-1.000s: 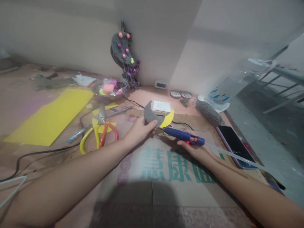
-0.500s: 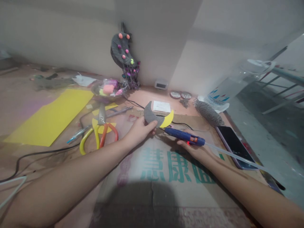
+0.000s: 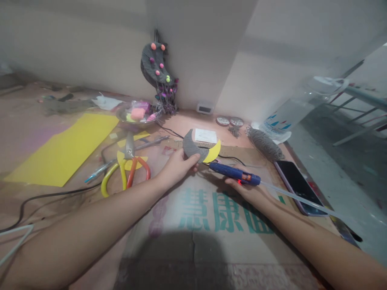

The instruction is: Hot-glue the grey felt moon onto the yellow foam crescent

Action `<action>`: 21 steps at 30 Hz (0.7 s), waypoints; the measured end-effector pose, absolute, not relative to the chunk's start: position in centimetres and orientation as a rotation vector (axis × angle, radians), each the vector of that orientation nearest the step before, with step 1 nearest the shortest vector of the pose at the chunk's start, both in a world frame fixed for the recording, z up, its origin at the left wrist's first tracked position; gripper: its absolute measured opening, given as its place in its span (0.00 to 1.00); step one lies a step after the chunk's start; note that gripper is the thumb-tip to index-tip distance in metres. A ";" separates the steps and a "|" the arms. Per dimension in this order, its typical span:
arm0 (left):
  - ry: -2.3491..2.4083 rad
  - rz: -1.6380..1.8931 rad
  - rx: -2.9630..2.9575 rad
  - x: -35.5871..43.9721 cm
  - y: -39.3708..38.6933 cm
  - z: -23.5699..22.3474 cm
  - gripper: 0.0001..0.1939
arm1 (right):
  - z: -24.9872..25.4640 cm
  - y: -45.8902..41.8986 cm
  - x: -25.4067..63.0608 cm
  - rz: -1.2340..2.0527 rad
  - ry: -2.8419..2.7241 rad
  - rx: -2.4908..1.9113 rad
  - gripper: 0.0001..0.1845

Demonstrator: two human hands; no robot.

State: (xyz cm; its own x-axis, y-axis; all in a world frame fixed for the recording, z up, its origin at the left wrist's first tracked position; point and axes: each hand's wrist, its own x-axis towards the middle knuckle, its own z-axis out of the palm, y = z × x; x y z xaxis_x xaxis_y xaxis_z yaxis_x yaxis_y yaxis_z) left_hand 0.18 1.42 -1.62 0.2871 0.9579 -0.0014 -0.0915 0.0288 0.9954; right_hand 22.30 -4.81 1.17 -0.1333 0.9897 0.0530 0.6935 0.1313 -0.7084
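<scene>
My left hand [image 3: 181, 163] pinches a crescent moon [image 3: 193, 146] between thumb and fingers. Grey yarn covers most of the crescent; its right tip shows bare yellow [image 3: 214, 152]. In my right hand [image 3: 244, 188] is a blue hot glue gun [image 3: 226, 169], a red light glowing on its underside. A long clear glue stick [image 3: 290, 194] sticks out of its back end. The gun's nozzle points left at the crescent's lower edge, close to my left fingertips; I cannot tell whether it touches.
Scissors [image 3: 130, 161] with yellow and orange handles lie left, near a yellow sheet [image 3: 69, 149]. Behind are a bowl [image 3: 123, 119] of coloured clay and a hanging grey moon decoration [image 3: 151, 64]. Rightward are a yarn skein [image 3: 266, 143], a phone [image 3: 299, 187] and a bottle [image 3: 293, 108].
</scene>
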 end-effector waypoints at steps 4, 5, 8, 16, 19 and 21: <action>0.960 1.017 1.255 0.1 1.4 -1.8 0.12 | 1.3 -5.0 22.2 0.754 -1.860 -1.606 0.15; 0.967 1.016 1.258 0.1 1.4 -1.8 0.12 | 1.3 -5.0 22.2 0.753 -1.856 -1.605 0.15; 0.953 1.021 1.258 0.1 1.5 -1.9 0.12 | 1.2 -5.0 22.2 0.720 -1.863 -1.608 0.15; 0.972 1.023 1.290 0.1 1.6 -2.1 0.13 | 0.8 -4.9 22.4 0.734 -1.842 -1.630 0.15; 0.973 1.020 1.292 0.0 1.6 -2.0 0.13 | 0.7 -4.8 22.5 0.703 -1.905 -1.606 0.15; 0.981 1.014 1.289 0.0 1.5 -1.9 0.13 | 0.7 -4.7 22.6 0.673 -1.931 -1.606 0.15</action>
